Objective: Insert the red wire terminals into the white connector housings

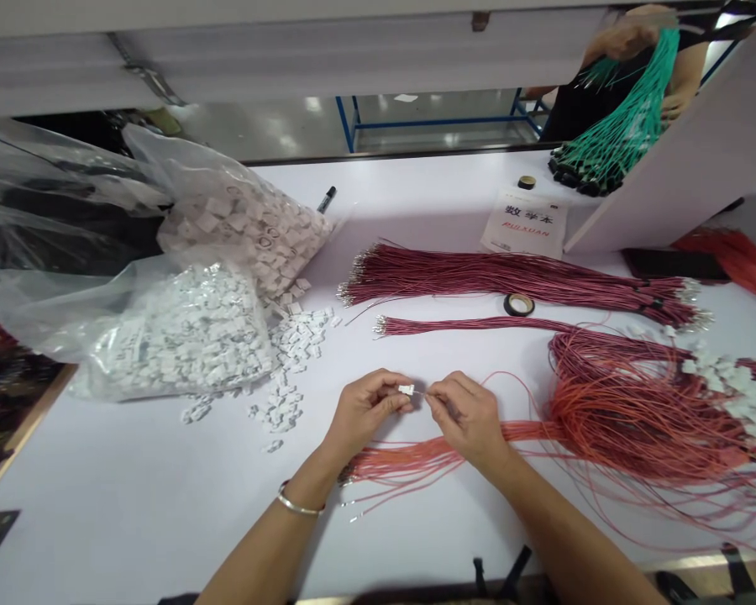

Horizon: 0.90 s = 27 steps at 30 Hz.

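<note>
Between thumb and fingers, my left hand (370,407) pinches a small white connector housing (406,390). My right hand (466,413) is closed on a thin wire (421,393), whose end points at the housing; whether its tip sits inside is too small to tell. Under my hands runs a bundle of orange-red wires (403,462), with metal terminals at its left end. This bundle leads right into a tangled heap of red wires (630,412). Loose white housings (283,407) are scattered left of my left hand.
Two plastic bags, one of white housings (189,328) and one of larger pale pieces (245,218), lie at left. Dark red wire bundles (447,273), a tape roll (519,304), a notebook (524,220) and a marker (327,199) lie beyond. Across the table, a person holds green wires (643,109).
</note>
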### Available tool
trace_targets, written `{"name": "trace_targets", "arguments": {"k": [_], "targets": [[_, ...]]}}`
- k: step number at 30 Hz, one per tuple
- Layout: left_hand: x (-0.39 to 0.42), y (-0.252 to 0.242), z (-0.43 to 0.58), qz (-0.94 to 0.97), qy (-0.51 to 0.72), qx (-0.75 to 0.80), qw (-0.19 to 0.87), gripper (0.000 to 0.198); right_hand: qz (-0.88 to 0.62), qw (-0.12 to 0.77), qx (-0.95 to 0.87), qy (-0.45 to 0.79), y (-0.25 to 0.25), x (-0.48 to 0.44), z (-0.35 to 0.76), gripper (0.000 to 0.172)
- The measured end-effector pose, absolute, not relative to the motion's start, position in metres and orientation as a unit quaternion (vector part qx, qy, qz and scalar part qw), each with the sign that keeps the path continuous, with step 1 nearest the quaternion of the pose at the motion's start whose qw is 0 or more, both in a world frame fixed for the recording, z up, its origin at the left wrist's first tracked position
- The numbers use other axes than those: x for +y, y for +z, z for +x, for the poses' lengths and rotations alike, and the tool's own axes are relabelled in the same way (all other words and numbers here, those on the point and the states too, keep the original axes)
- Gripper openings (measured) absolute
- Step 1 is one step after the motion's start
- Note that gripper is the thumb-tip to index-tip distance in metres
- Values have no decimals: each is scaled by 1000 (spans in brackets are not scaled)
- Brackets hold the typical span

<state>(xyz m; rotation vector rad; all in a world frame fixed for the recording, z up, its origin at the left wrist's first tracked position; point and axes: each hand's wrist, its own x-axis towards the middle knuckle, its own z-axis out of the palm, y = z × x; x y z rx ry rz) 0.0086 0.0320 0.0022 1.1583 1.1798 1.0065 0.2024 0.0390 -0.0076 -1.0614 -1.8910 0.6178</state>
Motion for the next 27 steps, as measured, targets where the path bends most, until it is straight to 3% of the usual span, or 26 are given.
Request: {"name": "trace_targets", "arguments": {"k": [27], "targets": [[31, 2, 9, 471, 410, 505, 596, 18, -397, 415, -774, 266, -13, 41, 203, 15]]}}
